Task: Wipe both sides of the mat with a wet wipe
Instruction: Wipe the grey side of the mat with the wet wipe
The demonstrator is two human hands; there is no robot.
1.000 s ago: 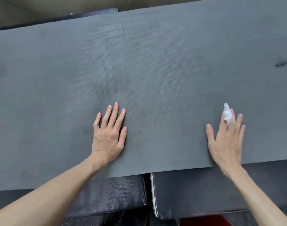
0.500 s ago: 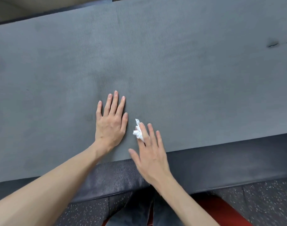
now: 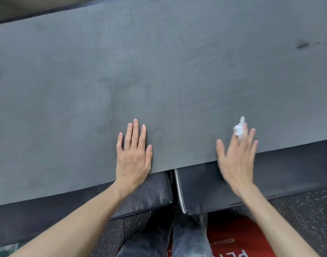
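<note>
A large grey textured mat (image 3: 159,71) lies flat and fills most of the view. My left hand (image 3: 134,154) rests palm down on the mat's near edge, fingers together, holding nothing. My right hand (image 3: 236,160) is to its right at the same edge, blurred by motion, fingers spread flat. A small crumpled white wet wipe (image 3: 239,129) sits pressed under the fingertips of that hand, partly sticking out past them.
The mat rests on two dark padded benches (image 3: 281,171) with a gap (image 3: 172,182) between them, just under my hands. A dark scuff mark (image 3: 302,45) shows on the mat at the far right. Below are speckled flooring and a red floor panel (image 3: 233,238).
My right hand swept with the wipe from the right over to beside my left hand, then back to the right. My left hand stayed pressed on the mat.
</note>
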